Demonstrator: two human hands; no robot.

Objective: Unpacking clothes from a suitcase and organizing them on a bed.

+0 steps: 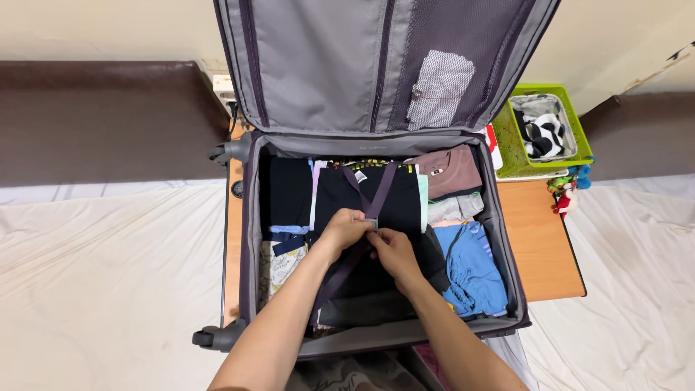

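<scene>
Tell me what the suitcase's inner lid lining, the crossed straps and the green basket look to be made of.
Grey suitcase lid lining: smooth woven fabric, faint sheen, with a see-through mesh pocket. Dark purple crossed straps: flat woven webbing, matte; both hands meet at their clasp. Bright green basket: probably rigid plastic, judging by its perforated walls and even colour.

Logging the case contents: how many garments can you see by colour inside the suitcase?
Black or navy garments: 2
Blue garments: 1
Brown garments: 1
Grey garments: 1
Patterned pale garments: 1
Total: 6; others are hidden under the hands and straps.
</scene>
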